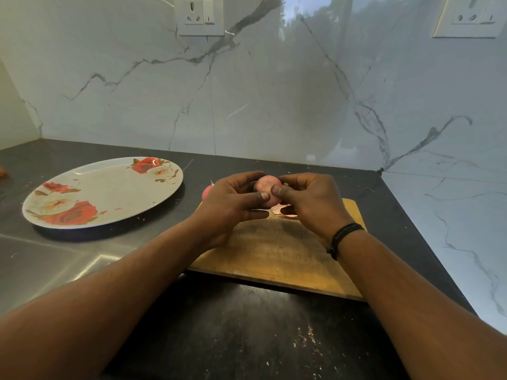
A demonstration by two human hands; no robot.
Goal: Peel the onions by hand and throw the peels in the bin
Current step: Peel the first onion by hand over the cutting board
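Both hands are meeting just above the far end of the wooden cutting board [277, 250], holding a pinkish onion [267, 187] between them. The left hand [230, 201] is cupping the onion from its nine o'clock side, fingers [241, 180] curling over the top and thumb lying across the front. The right hand [310, 198] is gripping from three o'clock, its fingers wrapping the far side and its thumb tip pressing the onion's front, right beside the left thumb. A black band [343, 237] is sitting on the right wrist.

A pale pink peel [282, 211] is lying on the board directly under the onion, at its six o'clock. A second onion [206, 192] is resting on the dark counter [247, 325] at nine o'clock of the left hand, partly hidden behind it. Farther out at nine o'clock, a rose-patterned plate [109, 185] is sitting on the counter, well apart from the board. Two wall sockets [201, 15] are showing on the marble backsplash at twelve and two o'clock.
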